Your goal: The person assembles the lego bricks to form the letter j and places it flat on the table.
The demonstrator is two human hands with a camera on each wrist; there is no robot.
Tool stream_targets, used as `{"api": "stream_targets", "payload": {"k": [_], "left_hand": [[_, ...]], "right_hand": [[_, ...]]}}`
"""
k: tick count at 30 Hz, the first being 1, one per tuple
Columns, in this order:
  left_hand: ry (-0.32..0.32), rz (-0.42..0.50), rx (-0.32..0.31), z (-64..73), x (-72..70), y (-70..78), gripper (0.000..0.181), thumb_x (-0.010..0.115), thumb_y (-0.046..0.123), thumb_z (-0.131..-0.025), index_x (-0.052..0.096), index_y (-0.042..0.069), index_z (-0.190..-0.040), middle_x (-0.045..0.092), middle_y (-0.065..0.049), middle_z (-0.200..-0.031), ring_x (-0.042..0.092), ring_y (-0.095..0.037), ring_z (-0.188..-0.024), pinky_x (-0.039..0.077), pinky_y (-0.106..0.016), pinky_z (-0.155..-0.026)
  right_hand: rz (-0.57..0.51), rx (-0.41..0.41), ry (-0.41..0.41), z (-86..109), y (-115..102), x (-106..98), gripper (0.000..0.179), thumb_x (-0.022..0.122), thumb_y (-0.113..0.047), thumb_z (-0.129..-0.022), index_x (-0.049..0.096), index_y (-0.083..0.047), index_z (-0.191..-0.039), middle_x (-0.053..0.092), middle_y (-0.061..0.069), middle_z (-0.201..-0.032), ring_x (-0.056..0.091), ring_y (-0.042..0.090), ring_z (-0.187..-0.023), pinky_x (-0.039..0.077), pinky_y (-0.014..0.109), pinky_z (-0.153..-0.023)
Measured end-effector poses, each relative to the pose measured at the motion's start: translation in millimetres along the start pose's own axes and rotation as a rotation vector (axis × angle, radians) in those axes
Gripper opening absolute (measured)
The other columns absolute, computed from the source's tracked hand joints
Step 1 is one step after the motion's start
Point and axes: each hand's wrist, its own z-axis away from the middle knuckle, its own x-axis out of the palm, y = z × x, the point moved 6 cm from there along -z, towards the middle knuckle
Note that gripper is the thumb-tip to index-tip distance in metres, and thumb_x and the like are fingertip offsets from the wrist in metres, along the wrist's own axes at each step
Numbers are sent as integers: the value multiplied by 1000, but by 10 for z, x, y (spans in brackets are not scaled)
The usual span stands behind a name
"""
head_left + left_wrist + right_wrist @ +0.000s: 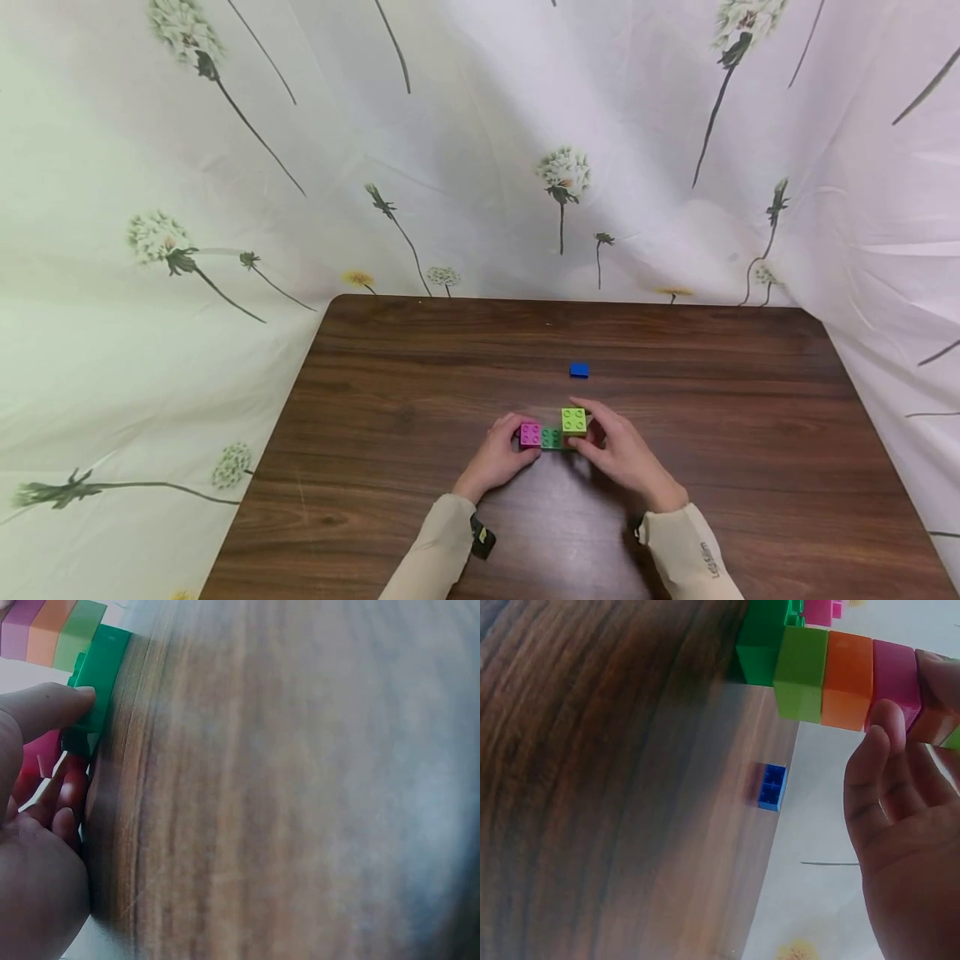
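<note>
A long green toy building brick [551, 438] lies on the table, with a pink brick [530, 434] on its left end. From its right end rises a tower of bricks topped by a lime brick [573, 421]. The right wrist view shows the tower's lime lower brick [800, 673], an orange brick [847, 679] and a pink one above. My left hand [497, 457] grips the base's left end, its thumb on the green side. My right hand [626, 450] holds the tower near its top between thumb and fingers.
A small blue brick [579, 370] lies apart on the table, beyond the right hand. The brown wooden table [390, 500] ends at the back against a white cloth [480, 150] printed with dandelions, which also hangs at both sides.
</note>
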Motion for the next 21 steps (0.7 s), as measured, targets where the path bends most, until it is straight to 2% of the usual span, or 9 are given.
{"api": "stream_targets", "payload": {"k": [5, 12, 16, 21], "left_hand": [[-2, -2, -12, 10, 10, -14, 39, 72, 21, -85, 59, 15, -121, 61, 0, -119, 50, -21, -119, 35, -51, -105], [-6, -2, -22, 14, 18, -22, 39, 72, 21, -85, 58, 17, -121, 60, 1, -120, 49, -21, -121, 33, -50, -106], [-6, -15, -10, 8, 18, -13, 39, 73, 22, -85, 59, 18, -121, 60, 2, -120, 49, -19, -119, 35, -47, -104], [-13, -28, -2, 6, 24, -3, 40, 74, 23, -84, 60, 19, -121, 60, 4, -119, 49, -17, -118, 35, -44, -102]], "right_hand": [[-30, 85, -18, 42, 77, 43, 51, 73, -10, -84, 53, -8, -131, 59, -1, -87, 54, 4, -75, 48, 22, -66], [-43, 177, -68, 84, 207, 121, 37, 70, -15, -89, 55, -17, -122, 57, -5, -87, 53, 7, -76, 46, 23, -64], [-48, 200, -91, 98, 254, 144, 33, 69, -16, -89, 57, -18, -120, 57, -6, -88, 52, 8, -76, 46, 22, -64], [-39, 183, -94, 115, 282, 151, 31, 71, -15, -87, 59, -16, -115, 56, -5, -87, 51, 7, -75, 44, 22, -63]]}}
